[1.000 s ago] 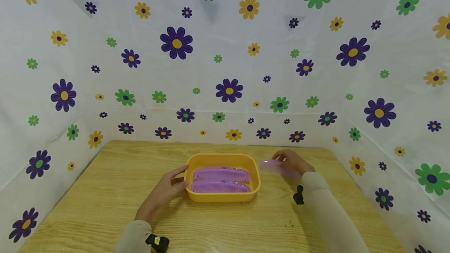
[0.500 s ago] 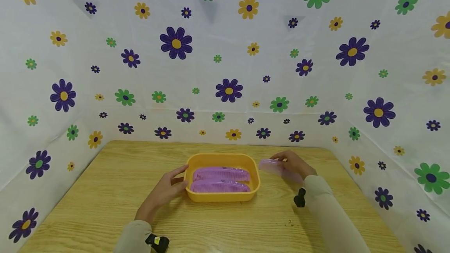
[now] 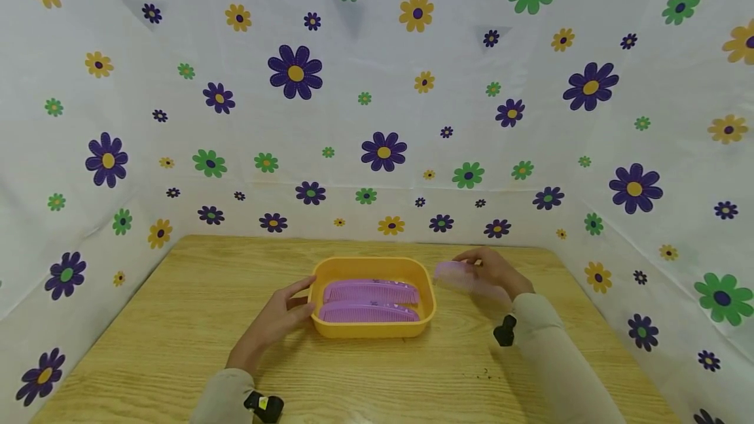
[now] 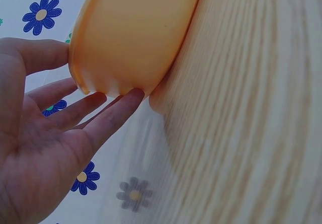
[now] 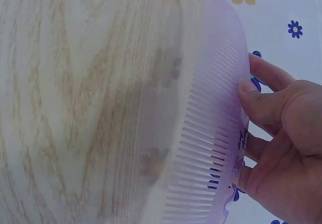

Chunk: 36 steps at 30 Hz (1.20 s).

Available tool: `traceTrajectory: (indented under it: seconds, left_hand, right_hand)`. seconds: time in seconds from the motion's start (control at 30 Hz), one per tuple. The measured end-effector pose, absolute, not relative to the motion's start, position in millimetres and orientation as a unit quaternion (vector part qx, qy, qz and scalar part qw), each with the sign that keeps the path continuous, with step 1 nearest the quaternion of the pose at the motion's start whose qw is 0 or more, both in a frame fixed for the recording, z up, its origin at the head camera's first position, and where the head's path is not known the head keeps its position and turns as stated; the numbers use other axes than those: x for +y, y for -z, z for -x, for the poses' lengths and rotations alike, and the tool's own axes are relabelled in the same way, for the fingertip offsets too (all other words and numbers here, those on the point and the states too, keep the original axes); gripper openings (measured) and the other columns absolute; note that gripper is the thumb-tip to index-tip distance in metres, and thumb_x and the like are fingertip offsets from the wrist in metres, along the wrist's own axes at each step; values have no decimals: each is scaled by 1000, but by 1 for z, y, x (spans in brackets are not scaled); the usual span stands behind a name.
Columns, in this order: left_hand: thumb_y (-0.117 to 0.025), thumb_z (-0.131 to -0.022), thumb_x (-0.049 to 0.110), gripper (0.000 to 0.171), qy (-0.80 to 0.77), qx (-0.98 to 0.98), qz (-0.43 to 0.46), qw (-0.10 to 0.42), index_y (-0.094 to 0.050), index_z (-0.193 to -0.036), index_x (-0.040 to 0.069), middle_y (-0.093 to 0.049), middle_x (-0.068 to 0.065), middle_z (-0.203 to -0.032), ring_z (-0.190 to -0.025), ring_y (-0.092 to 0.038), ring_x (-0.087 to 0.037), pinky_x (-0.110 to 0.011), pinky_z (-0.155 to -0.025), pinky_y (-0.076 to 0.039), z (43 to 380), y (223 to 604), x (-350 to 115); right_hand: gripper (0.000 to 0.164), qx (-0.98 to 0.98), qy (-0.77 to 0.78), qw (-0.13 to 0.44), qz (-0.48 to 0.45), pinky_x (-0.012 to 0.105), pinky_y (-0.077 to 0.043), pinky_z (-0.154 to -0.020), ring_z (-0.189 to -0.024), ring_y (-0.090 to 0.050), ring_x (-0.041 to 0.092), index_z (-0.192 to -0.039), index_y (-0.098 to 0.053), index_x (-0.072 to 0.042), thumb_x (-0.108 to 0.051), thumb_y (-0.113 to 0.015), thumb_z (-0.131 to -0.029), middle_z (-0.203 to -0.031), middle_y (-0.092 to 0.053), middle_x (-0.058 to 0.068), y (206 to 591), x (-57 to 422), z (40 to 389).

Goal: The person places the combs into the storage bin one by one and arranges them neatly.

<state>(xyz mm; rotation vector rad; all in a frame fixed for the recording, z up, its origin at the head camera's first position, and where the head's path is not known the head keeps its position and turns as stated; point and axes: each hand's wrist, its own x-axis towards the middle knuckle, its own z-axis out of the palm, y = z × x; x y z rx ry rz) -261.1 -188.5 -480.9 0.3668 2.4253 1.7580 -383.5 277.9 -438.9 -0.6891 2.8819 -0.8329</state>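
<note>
In the head view a yellow plastic basin [image 3: 371, 330] stands on the table, with two purple combs lying side by side in it, a rear comb [image 3: 371, 291] and a front comb [image 3: 368, 313]. My left hand [image 3: 277, 319] touches the basin's left end from outside. Its fairly straight fingertips [image 4: 135, 97] rest against the wall in the left wrist view. Right of the basin, my right hand [image 3: 495, 271] pinches a third, translucent purple comb [image 5: 226, 83] by its spine between thumb and fingers. That comb's teeth face the table; whether they touch it I cannot tell.
The wooden table [image 3: 365, 378] is enclosed at the back and sides by a white flower-print sheet [image 3: 377, 116]. A few dark specks [image 3: 487, 373] mark the tabletop at front right. A black wrist device [image 3: 264, 406] sits at the left cuff.
My right hand has shifted slightly to the right, and the held comb's left end has risen a little. The left hand, basin and the two combs inside it stay put.
</note>
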Motion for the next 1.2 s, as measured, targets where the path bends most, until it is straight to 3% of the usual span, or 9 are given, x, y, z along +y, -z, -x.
traceTrajectory:
  seconds: [0.53, 0.93, 1.2]
  left_hand:
    - [-60, -104, 11, 61, -573, 810, -111, 59, -37, -159, 4, -33, -26, -165, -140, -50, -50, -43, -104, -58, 260, 479, -186]
    - [-61, -103, 11, 62, -579, 804, -119, 60, -36, -159, 3, -33, -27, -165, -140, -50, -50, -38, -101, -60, 260, 479, -188]
    - [-60, -103, 10, 62, -581, 803, -117, 64, -35, -160, 3, -32, -27, -165, -141, -49, -50, -38, -101, -60, 260, 479, -188]
  right_hand:
    - [31, 933, 287, 42, 214, 21, -47, -65, -75, -55, 17, -125, -71, 3, 9, -56, -99, -97, -68, 17, 420, 269, 376]
    - [35, 941, 288, 26, 179, 27, -54, -72, -87, -58, 24, -129, -71, -3, 8, -56, -99, -112, -68, 23, 404, 260, 368]
    - [35, 939, 278, 5, 202, 32, -58, -77, -95, -60, 29, -129, -71, -2, 7, -56, -99, -123, -69, 25, 399, 255, 367]
